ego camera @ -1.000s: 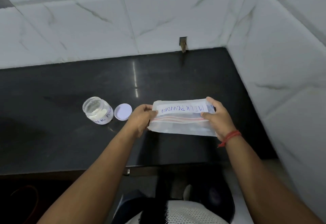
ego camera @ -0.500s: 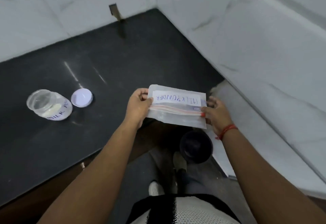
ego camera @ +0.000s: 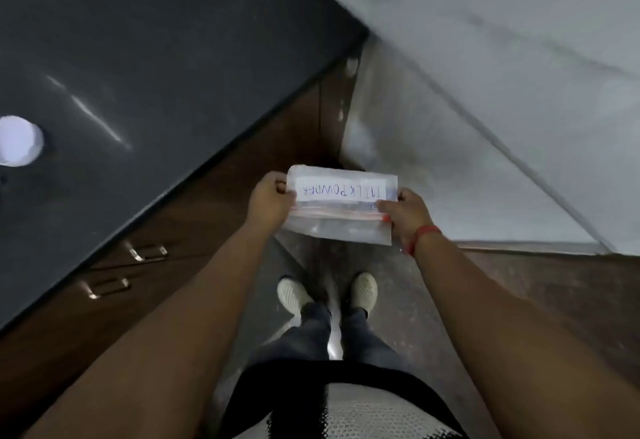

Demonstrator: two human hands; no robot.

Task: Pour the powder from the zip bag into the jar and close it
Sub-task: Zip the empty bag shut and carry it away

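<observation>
The bag [ego camera: 341,208] is held level between outstretched arms, pinched at its ends by the left hand [ego camera: 269,202] and right hand [ego camera: 404,212], fingers pressed together.

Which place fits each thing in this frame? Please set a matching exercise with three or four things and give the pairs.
Things:
1. clear zip bag with the handwritten MILK POWDER label
2. round white lid
3. pair of pale shoes
4. red thread wristband

Places:
A. on the floor below the bag
B. held at its two ends by the left hand and right hand
C. around the right wrist
D. on the black countertop, at the picture's left edge

Pairs: 1-B, 2-D, 3-A, 4-C
</observation>
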